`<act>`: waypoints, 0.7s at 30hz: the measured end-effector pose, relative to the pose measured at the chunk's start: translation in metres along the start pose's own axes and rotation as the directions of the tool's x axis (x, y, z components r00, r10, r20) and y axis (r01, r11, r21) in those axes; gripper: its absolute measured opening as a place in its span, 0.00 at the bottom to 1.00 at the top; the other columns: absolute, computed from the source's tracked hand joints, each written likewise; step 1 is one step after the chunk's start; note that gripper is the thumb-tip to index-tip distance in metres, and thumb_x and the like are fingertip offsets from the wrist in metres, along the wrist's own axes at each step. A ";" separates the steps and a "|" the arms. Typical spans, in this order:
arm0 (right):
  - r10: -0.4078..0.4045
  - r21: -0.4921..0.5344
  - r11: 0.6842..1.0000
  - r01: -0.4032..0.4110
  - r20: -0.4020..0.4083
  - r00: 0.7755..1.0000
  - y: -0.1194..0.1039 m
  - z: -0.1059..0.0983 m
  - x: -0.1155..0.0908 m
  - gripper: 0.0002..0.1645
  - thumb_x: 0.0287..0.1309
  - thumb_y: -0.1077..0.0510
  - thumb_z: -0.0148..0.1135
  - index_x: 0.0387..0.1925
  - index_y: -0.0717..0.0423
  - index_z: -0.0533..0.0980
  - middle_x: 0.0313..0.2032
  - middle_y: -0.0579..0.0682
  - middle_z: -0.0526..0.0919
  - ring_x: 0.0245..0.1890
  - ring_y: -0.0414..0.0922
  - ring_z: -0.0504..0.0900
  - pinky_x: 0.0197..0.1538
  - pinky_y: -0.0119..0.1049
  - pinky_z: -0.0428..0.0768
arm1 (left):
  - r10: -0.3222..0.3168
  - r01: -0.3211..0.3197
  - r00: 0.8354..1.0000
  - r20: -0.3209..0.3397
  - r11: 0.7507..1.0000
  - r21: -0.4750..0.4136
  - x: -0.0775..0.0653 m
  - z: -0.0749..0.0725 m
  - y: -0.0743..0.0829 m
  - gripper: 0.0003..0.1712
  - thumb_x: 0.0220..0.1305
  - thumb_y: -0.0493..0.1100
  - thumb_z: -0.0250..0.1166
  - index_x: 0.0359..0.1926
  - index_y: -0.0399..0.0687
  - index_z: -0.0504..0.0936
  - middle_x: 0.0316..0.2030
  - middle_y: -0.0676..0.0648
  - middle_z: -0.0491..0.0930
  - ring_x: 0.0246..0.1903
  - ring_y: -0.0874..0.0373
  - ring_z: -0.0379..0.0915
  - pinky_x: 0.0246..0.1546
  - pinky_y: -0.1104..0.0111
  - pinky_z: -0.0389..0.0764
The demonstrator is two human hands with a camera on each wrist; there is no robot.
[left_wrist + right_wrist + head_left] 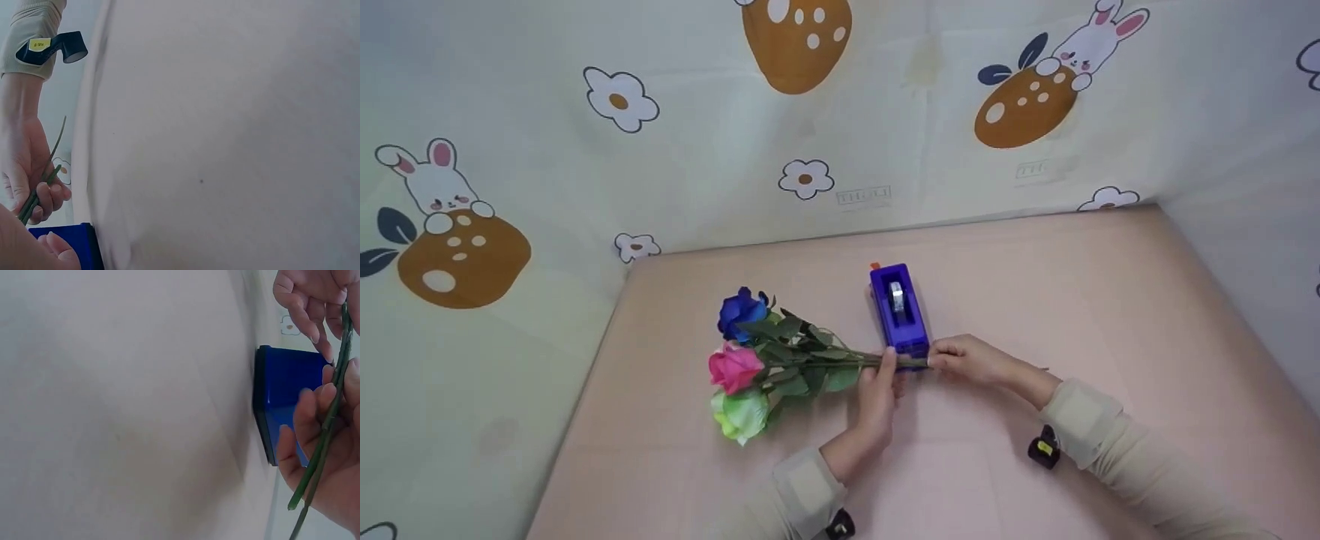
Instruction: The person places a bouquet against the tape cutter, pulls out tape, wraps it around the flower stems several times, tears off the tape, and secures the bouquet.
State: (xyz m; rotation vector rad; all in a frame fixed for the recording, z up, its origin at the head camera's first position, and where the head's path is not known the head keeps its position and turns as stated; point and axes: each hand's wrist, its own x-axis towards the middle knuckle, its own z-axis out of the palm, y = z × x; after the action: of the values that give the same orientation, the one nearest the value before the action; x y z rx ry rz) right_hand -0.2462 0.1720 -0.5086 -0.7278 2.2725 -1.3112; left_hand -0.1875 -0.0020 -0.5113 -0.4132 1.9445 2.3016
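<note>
Stem risk: the stems (913, 363) could splay or slip if either grip loosens, being slim and uneven-ended.
Dispenser risk: a low sweep might nudge the tape dispenser (913, 332), boxy, smooth, blue, just beneath them.
Left hand (877, 394): grips the stems, thumb uppermost.
Right hand (964, 360): pinches them near their ends.
Roses (735, 367): blue, pink, green; ruffled, fabric-like, left of both hands.

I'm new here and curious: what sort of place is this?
Probably a makeshift craft or filming corner, though little of the room shows. A rabbit-print wall covering borders the pinkish tabletop, a blue tape dispenser stands there, and a small black camera sits at the right sleeve.
</note>
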 end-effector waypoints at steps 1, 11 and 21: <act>0.002 -0.004 1.000 -0.002 0.005 1.000 0.001 0.001 0.000 0.15 0.63 0.56 0.52 0.31 0.67 0.74 0.23 0.55 0.74 0.25 0.40 0.70 0.30 0.29 0.70 | 0.008 -0.008 1.000 0.005 1.000 -0.002 0.000 0.000 0.000 0.21 0.68 0.52 0.49 0.41 0.38 0.75 0.22 0.49 0.70 0.23 0.60 0.62 0.25 0.71 0.63; -0.002 0.000 1.000 0.002 0.026 1.000 0.001 0.006 0.000 0.17 0.64 0.55 0.51 0.30 0.67 0.74 0.22 0.57 0.74 0.21 0.43 0.73 0.25 0.36 0.76 | 0.004 -0.004 1.000 0.005 1.000 -0.007 -0.003 -0.004 0.000 0.20 0.70 0.51 0.47 0.43 0.38 0.73 0.41 0.45 0.79 0.31 0.56 0.68 0.29 0.68 0.65; -0.025 0.008 1.000 0.026 -0.014 1.000 0.001 0.005 -0.002 0.12 0.59 0.60 0.57 0.35 0.68 0.79 0.20 0.58 0.76 0.19 0.35 0.68 0.24 0.25 0.67 | 0.002 -0.001 0.999 0.035 1.000 -0.031 -0.001 -0.006 -0.005 0.20 0.68 0.50 0.50 0.45 0.36 0.74 0.43 0.41 0.79 0.42 0.52 0.73 0.39 0.65 0.72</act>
State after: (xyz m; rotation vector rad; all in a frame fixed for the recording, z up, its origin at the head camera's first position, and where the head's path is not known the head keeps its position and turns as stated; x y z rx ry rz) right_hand -0.2420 0.1708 -0.5117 -0.7497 2.2744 -1.3399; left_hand -0.1849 -0.0067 -0.5167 -0.3715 1.8962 2.3257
